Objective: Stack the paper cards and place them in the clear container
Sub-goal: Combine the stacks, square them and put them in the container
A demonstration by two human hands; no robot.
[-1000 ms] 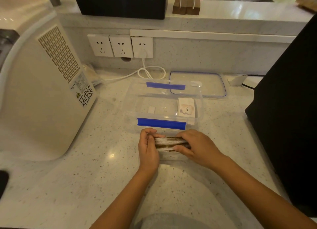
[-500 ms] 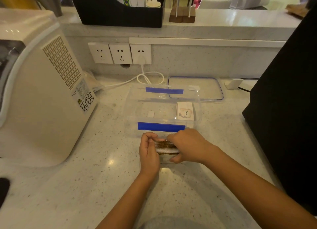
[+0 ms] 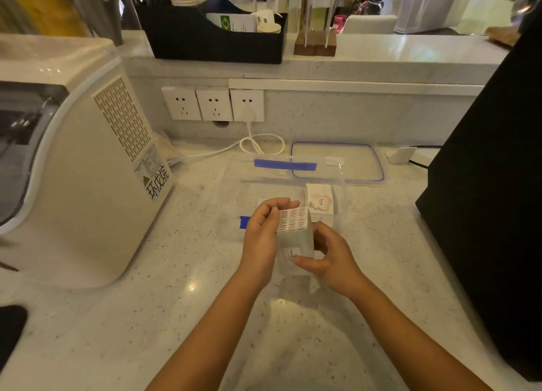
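A thick stack of white paper cards [image 3: 294, 232] is held on edge above the counter, in front of the clear container [image 3: 234, 185]. My left hand [image 3: 261, 238] grips the stack's left side, thumb on top. My right hand [image 3: 328, 255] touches its lower right corner with fingers curled under it. The container carries blue tape strips on its near and far rims. Inside it, at the right, lies a smaller pile of cards [image 3: 319, 203] with "love" printed on top.
The container's flat lid [image 3: 337, 162] lies behind it. A white appliance [image 3: 73, 170] fills the left side, a tall black box [image 3: 492, 185] the right. Wall sockets [image 3: 214, 104] and a looped white cable [image 3: 258, 144] are at the back. A black organiser [image 3: 211, 35] stands on the ledge.
The card stack rose off the counter and turned from lying flat between both hands to standing on edge. My right hand slid from its right end down to the lower corner.
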